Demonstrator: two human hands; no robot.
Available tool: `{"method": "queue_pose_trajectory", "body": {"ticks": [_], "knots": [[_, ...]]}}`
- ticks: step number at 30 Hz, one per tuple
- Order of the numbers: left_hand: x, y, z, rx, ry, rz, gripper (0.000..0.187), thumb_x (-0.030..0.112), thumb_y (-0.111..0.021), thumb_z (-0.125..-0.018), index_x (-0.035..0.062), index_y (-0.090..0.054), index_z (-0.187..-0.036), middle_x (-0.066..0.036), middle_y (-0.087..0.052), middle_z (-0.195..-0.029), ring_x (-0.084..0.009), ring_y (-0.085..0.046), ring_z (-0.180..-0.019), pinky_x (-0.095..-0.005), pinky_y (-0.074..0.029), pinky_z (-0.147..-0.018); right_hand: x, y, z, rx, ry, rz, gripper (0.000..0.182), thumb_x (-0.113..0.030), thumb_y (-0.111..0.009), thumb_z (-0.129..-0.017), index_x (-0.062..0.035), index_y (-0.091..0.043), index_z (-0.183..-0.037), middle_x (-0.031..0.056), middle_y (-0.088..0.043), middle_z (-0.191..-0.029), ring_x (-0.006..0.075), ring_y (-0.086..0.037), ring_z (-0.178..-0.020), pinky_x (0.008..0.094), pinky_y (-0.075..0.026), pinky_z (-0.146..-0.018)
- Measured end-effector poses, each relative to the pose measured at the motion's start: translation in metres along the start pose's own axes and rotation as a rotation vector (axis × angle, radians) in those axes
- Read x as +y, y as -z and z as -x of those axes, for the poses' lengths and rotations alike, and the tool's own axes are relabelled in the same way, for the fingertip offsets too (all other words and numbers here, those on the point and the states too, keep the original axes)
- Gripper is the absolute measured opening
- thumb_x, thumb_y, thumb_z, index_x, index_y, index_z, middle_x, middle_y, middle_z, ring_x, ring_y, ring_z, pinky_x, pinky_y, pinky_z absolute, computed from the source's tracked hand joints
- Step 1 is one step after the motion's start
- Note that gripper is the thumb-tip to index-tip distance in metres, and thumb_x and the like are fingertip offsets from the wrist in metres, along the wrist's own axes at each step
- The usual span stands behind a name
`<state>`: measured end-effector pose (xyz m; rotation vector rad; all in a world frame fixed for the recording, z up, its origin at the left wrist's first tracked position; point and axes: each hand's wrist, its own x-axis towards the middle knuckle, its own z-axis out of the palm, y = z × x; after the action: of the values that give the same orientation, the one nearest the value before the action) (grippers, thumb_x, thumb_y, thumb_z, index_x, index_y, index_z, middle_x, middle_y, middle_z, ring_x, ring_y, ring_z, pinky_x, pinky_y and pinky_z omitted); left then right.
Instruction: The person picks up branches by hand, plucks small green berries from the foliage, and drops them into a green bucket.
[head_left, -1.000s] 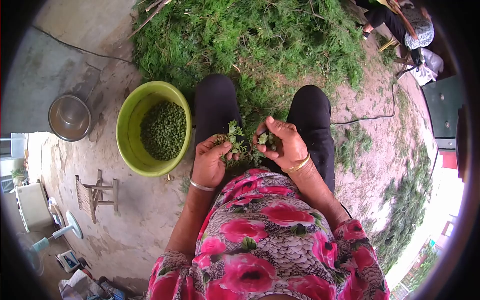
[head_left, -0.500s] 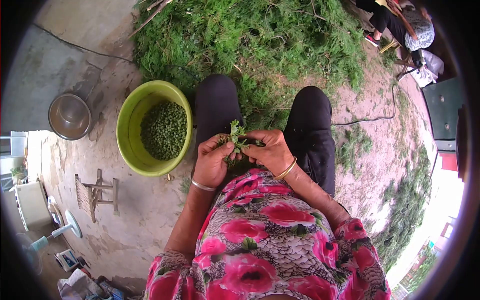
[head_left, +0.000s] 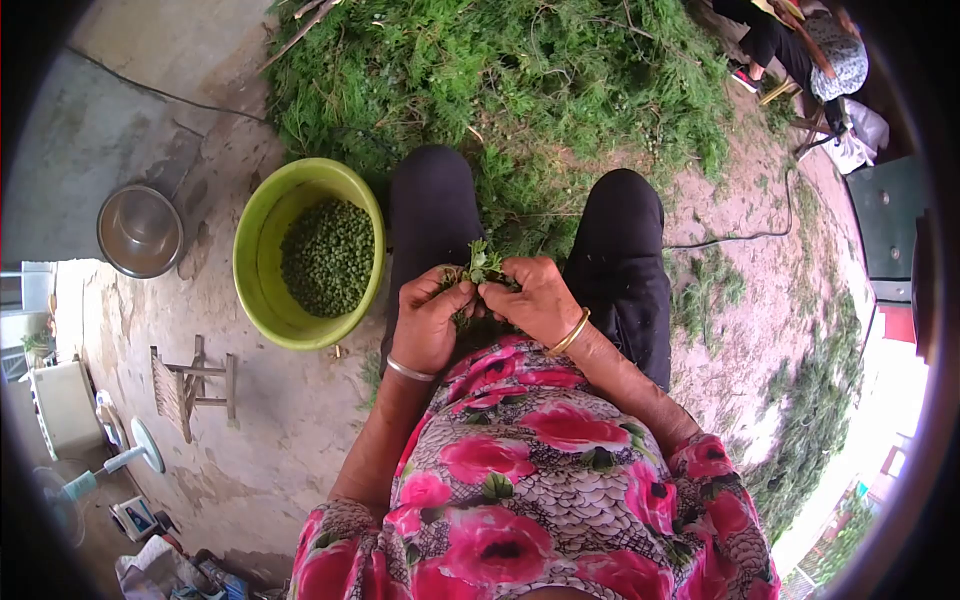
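Note:
My left hand (head_left: 428, 318), with a silver bangle at the wrist, is closed on a small green sprig (head_left: 482, 262) above my lap. Close beside it, my right hand (head_left: 537, 300), with a gold bangle, pinches the same sprig. The fingertips of both hands nearly meet, and leaves stick up between them. Part of the sprig is hidden behind the fingers. To the left of my knee stands a yellow-green bucket (head_left: 256, 290), partly filled with small round green berries (head_left: 328, 260).
A big pile of green branches (head_left: 560, 80) lies ahead of my knees. At left are a metal bowl (head_left: 140, 232) and a small wooden stool (head_left: 190, 387). Black cable (head_left: 730, 242) crosses the ground at right. Another person (head_left: 790, 50) sits at the upper right.
My hands have drawn slightly closer together, and the sprig's leafy top has shifted a little to the right. The bucket looks the same.

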<state>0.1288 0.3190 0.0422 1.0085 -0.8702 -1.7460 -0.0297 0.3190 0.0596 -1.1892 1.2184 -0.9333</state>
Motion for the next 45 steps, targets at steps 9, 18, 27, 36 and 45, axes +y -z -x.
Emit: {"method": "queue_pose_trajectory", "body": {"ticks": [9, 18, 27, 36, 45], "knots": [[0.002, -0.007, 0.0, 0.058, -0.067, -0.106, 0.009, 0.004, -0.055, -0.085, -0.0025, -0.059, -0.08, -0.002, -0.057, -0.068, -0.0078, -0.051, -0.061, -0.0211, -0.04, -0.058, -0.002, -0.001, -0.002, -0.026, 0.119, 0.036, 0.011, -0.004, -0.06, -0.075, 0.0065, -0.061, -0.074, 0.0131, -0.06, -0.061, 0.0097, -0.058, -0.059, 0.0289, -0.048, -0.054], [-0.007, 0.01, -0.003, 0.011, 0.015, 0.437, 0.005, 0.003, -0.056, -0.084, -0.0001, -0.053, -0.082, -0.005, -0.052, -0.068, -0.0145, -0.048, -0.063, -0.0293, -0.042, -0.062, -0.01, 0.009, 0.002, -0.139, -0.1, -0.024, 0.011, -0.003, -0.056, -0.079, 0.0056, -0.062, -0.081, 0.0055, -0.062, -0.066, 0.0097, -0.057, -0.058, 0.0245, -0.047, -0.053], [-0.007, 0.007, -0.003, 0.076, -0.005, 0.374, 0.005, 0.004, -0.056, -0.084, -0.0009, -0.053, -0.084, -0.007, -0.052, -0.068, -0.0177, -0.05, -0.066, -0.0315, -0.042, -0.066, -0.018, 0.019, 0.011, -0.137, -0.281, -0.887, 0.016, -0.006, -0.054, -0.084, 0.0072, -0.057, -0.092, 0.0129, -0.059, -0.079, 0.0123, -0.052, -0.06, 0.0179, -0.032, -0.042], [-0.009, -0.011, 0.004, 0.076, -0.128, -0.135, 0.006, 0.0, -0.054, -0.083, -0.0028, -0.056, -0.078, -0.004, -0.056, -0.066, -0.0102, -0.053, -0.062, -0.0235, -0.042, -0.06, -0.021, 0.014, 0.005, 0.241, 0.104, 0.005, 0.016, -0.01, -0.073, -0.074, 0.0013, -0.066, -0.083, 0.0066, -0.061, -0.064, 0.0083, -0.054, -0.054, 0.0219, -0.042, -0.049], [-0.005, -0.011, 0.006, 0.027, -0.109, -0.288, 0.005, -0.001, -0.054, -0.082, -0.0031, -0.058, -0.08, -0.005, -0.057, -0.067, -0.0113, -0.053, -0.06, -0.0239, -0.043, -0.06, -0.006, 0.011, 0.001, 0.232, 0.225, 0.299, 0.015, -0.011, -0.069, -0.074, 0.0029, -0.063, -0.076, 0.0105, -0.06, -0.062, 0.014, -0.055, -0.051, 0.0266, -0.044, -0.05]]}}
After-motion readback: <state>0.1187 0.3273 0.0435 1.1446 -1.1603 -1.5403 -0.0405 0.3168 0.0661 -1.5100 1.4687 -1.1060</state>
